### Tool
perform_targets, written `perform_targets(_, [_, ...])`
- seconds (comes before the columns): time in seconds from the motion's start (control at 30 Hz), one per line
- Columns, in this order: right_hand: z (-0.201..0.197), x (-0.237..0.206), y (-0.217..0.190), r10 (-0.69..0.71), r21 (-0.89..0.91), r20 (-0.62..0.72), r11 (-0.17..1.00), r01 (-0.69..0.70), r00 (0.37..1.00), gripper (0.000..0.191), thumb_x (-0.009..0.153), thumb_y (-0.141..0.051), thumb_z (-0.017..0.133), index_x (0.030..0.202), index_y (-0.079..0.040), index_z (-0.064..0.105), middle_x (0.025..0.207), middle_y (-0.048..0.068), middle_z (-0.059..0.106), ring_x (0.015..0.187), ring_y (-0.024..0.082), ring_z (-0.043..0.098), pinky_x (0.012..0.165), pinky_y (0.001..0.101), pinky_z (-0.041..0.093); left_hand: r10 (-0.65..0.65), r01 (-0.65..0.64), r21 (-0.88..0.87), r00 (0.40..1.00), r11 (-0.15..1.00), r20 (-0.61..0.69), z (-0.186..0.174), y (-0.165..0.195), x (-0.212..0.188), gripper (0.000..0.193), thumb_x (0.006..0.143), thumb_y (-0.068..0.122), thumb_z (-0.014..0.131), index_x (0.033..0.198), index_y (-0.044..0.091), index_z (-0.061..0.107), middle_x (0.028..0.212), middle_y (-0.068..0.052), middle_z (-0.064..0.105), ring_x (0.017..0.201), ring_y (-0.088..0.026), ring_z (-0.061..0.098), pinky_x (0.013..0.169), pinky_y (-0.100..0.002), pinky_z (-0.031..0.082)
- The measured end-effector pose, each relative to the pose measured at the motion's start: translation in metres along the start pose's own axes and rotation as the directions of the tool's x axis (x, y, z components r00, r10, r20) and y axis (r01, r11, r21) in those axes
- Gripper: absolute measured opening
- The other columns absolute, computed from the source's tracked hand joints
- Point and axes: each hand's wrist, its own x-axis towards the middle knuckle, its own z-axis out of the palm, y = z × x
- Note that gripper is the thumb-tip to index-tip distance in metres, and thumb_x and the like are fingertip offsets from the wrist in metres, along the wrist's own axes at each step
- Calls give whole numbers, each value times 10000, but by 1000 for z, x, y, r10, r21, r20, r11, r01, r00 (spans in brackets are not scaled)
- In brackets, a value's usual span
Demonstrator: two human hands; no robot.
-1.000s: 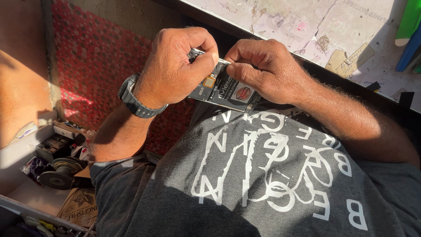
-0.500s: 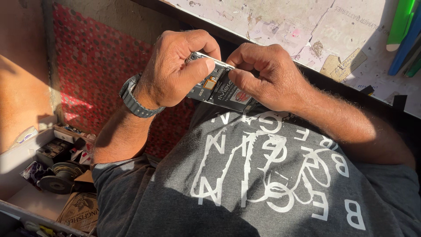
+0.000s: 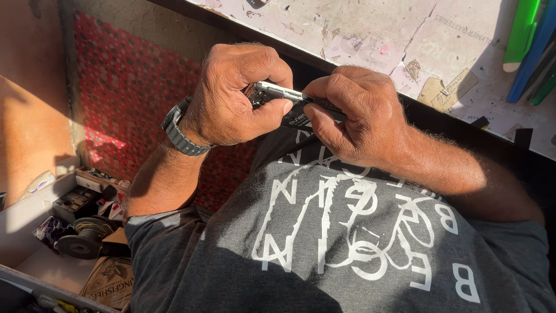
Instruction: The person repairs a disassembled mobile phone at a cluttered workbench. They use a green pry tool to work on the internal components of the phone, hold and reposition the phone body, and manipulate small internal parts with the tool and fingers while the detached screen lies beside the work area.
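A small flat black device [image 3: 294,117] with a silvery edge is held in front of my chest, just below the edge of a worn worktop. My left hand [image 3: 231,98], with a grey watch [image 3: 176,136] on its wrist, grips the device's left end, the thumb pressed against its side. My right hand [image 3: 353,116] closes over the right end, its fingers covering most of the body. The device is turned nearly edge-on, so only a narrow strip of it shows. My grey printed shirt [image 3: 347,243] fills the lower part of the view.
A scuffed white worktop [image 3: 376,35] with stuck paper scraps runs along the top. Green and blue tools [image 3: 524,40] lie at its right end. A red patterned mat [image 3: 127,98] hangs on the left. An open tray [image 3: 23,220] at lower left holds several small parts.
The device has turned from showing its flat labelled face to nearly edge-on. My right hand has closed further over it, and both hands sit closer together.
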Motion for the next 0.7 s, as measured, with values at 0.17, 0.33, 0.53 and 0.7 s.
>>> perform_targets(0.17, [-1,1,2,20,37,9,999,-21,1000,130,952,-73,735,1022,5,659,726,92,573,655,232,598,589,393,459,12,-12,17,1000,1000,-12,1,1,1,141,863,31,764,945,61,654,785,-26,612,649,-117,586,585,-269,439])
perform_targets(0.33, [-3,2,3,53,58,33,997,-55,998,140,956,-83,731,1029,16,664,747,112,593,671,245,616,604,398,472,13,-13,5,999,1000,29,-1,1,3,128,905,63,766,953,53,648,817,-30,643,716,-117,640,641,-268,487])
perform_targets(0.53, [-4,-1,5,115,111,67,986,-122,991,156,984,-119,722,1058,9,672,795,111,634,719,228,650,626,370,501,-31,32,-11,997,999,71,1,-2,3,101,939,89,746,987,56,663,837,-41,644,685,-133,632,617,-282,481])
perform_targets(0.7, [-5,-1,4,166,118,103,977,-178,981,153,988,-121,712,1053,13,678,775,110,631,702,225,649,612,367,500,-7,7,-3,998,1000,58,2,-2,0,79,923,69,693,971,39,637,832,-45,636,720,-119,631,647,-276,493])
